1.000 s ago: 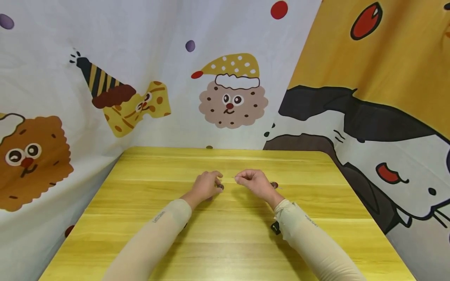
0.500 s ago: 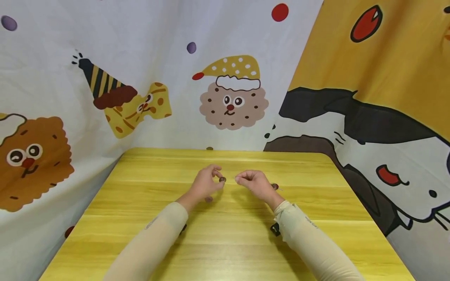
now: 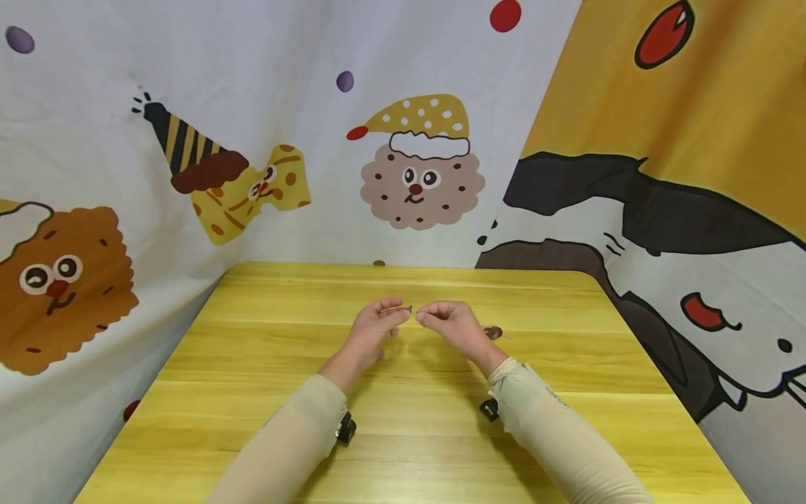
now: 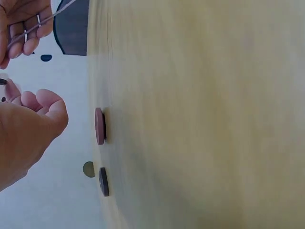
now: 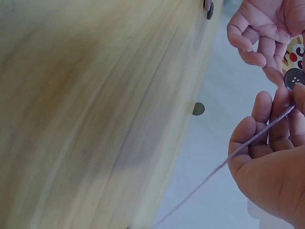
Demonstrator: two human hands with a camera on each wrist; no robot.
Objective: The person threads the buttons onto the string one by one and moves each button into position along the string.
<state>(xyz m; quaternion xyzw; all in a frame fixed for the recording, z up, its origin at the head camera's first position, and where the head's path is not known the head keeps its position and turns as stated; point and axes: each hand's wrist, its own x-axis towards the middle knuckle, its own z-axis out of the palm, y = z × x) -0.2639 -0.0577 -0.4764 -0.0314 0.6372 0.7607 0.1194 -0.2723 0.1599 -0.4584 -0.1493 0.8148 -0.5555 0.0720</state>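
My left hand (image 3: pixel 371 332) pinches a dark round button with several holes (image 5: pixel 294 78), seen nearly edge-on in the head view. Facing it, my right hand (image 3: pixel 456 325) pinches a thin mauve cord (image 5: pixel 209 176) between thumb and fingertips. The cord runs across the right palm and hangs down past the wrist. Its tip is close to the button; whether it enters a hole, I cannot tell. Both hands are above the table, fingertips almost meeting. On the tabletop in the left wrist view lie a reddish-brown disc (image 4: pixel 99 126) and a dark disc (image 4: pixel 104 182).
Brown discs (image 3: pixel 492 333) lie on the wooden table (image 3: pixel 415 420) beside my right wrist, partly behind it. Black wrist devices (image 3: pixel 345 428) show under the sleeves. A curtain with cartoon prints (image 3: pixel 283 231) hangs behind the table's far edge.
My left hand has raised the button and turned it edge-on, bringing it close to the right fingertips. The right hand has stayed nearly in place, still pinching the cord.
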